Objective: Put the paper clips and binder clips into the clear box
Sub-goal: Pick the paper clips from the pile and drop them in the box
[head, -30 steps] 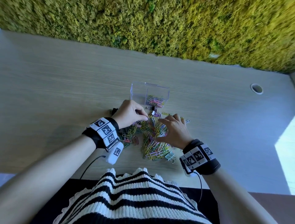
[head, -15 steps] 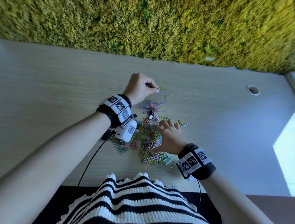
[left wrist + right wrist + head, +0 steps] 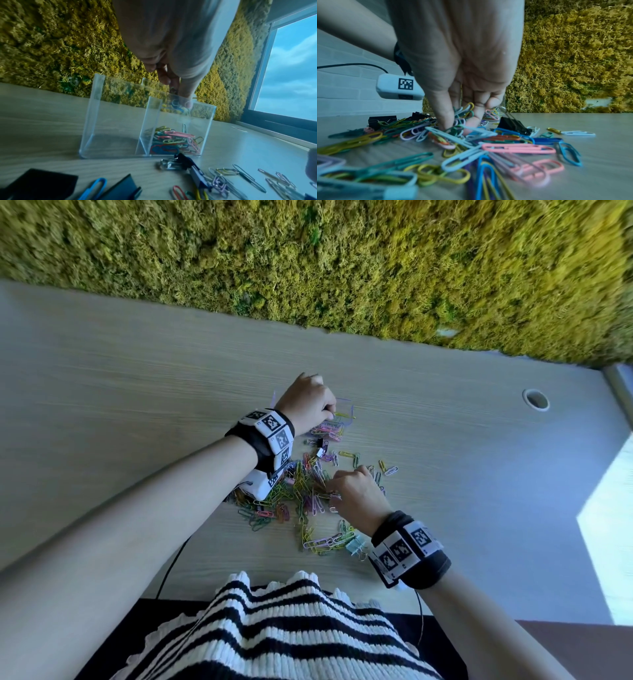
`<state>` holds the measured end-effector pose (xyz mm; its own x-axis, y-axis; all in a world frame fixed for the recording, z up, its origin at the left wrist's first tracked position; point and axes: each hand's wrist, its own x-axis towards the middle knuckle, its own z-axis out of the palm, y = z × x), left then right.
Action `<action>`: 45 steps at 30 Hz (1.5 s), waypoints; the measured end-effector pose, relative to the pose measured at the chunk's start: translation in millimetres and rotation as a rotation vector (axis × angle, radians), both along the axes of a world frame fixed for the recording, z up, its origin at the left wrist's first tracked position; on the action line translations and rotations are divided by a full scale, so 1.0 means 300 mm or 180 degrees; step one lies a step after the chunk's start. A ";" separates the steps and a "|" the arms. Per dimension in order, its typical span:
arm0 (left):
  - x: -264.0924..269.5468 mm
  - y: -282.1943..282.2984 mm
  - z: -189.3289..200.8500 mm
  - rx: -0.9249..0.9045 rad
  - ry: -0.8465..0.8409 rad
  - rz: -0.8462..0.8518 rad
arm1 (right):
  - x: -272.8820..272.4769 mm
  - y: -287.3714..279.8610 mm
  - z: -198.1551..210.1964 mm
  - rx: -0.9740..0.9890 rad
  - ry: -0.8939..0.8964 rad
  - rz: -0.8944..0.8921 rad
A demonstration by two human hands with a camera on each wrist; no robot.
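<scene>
The clear box [image 3: 346,409] stands on the table beyond a loose pile of coloured paper clips [image 3: 298,491]. In the left wrist view the box [image 3: 96,115] has two compartments; the right one holds clips [image 3: 173,140], the left one is bare. My left hand [image 3: 329,414] hovers over the right compartment and pinches a few clips, its fingertips [image 3: 184,100] dipping just inside the rim. My right hand [image 3: 337,486] rests in the pile, thumb and fingers [image 3: 443,119] pinching a bunch of clips. A black binder clip [image 3: 320,453] lies between box and pile, a pale blue one [image 3: 356,544] at the near edge.
A moss wall [image 3: 342,268] runs along the table's far edge. A round cable hole [image 3: 535,398] sits at the right. A black cable [image 3: 171,563] trails off the near edge. More black binder clips [image 3: 382,119] lie left of the pile.
My left hand rose from the pile with clips, went over the box and has now lowered to its rim. My right hand stayed on the pile and curled its fingers into the clips.
</scene>
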<state>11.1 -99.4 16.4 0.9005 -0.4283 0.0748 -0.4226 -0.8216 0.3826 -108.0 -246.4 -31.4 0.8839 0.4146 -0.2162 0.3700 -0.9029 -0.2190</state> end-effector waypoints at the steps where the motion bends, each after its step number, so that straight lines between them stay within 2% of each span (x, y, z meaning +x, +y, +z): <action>1: 0.000 0.003 0.001 -0.0019 0.0014 0.0000 | 0.002 -0.001 0.000 0.0029 0.0017 -0.0019; 6: -0.014 0.047 0.026 -0.0699 0.0141 0.0008 | 0.011 -0.027 0.021 0.0620 -0.0049 -0.0463; 10: -0.052 0.131 0.027 -0.1264 -0.0132 0.0316 | 0.028 -0.060 0.027 0.1347 -0.0017 -0.1023; 12: -0.095 0.173 0.012 -0.1328 -0.0240 0.0366 | 0.041 -0.071 0.045 0.1616 -0.0033 -0.1216; 16: -0.192 0.239 -0.073 -0.0847 0.0032 0.0060 | 0.082 -0.086 0.082 0.2155 -0.0068 -0.1353; 22: -0.257 0.245 -0.147 0.0113 0.0486 -0.0294 | 0.177 -0.074 0.199 0.2668 -0.0587 -0.1171; 24: -0.260 0.235 -0.157 0.0403 0.0605 -0.0395 | 0.219 -0.062 0.241 0.2660 -0.0697 -0.1159; 26: -0.262 0.230 -0.164 0.0504 0.0638 -0.0433 | 0.262 -0.047 0.268 0.2350 -0.0949 -0.1021; 28: -0.271 0.229 -0.167 0.0477 0.0636 -0.0399 | 0.306 -0.030 0.273 0.1589 -0.1261 -0.0730; 31: -0.287 0.236 -0.176 0.0472 0.0604 -0.0374 | 0.352 0.000 0.253 0.0472 -0.1335 -0.0509; 35: -0.298 0.247 -0.188 0.0483 0.0586 -0.0359 | 0.380 0.034 0.216 -0.0158 -0.1129 -0.0279; 39: -0.302 0.246 -0.192 0.0436 0.0590 -0.0354 | 0.390 0.073 0.204 -0.0023 -0.0882 -0.0363; 42: -0.301 0.240 -0.192 0.0409 0.0644 -0.0329 | 0.372 0.070 0.217 0.0596 -0.0616 -0.0527; 45: -0.299 0.237 -0.192 0.0341 0.0660 -0.0277 | 0.295 0.043 0.232 0.1114 -0.0788 -0.0537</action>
<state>-78.6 -28.3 -41.3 0.8512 -0.5006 -0.1578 -0.4152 -0.8261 0.3811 -19.7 -233.4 38.1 0.9528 0.2709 0.1374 0.3037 -0.8424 -0.4450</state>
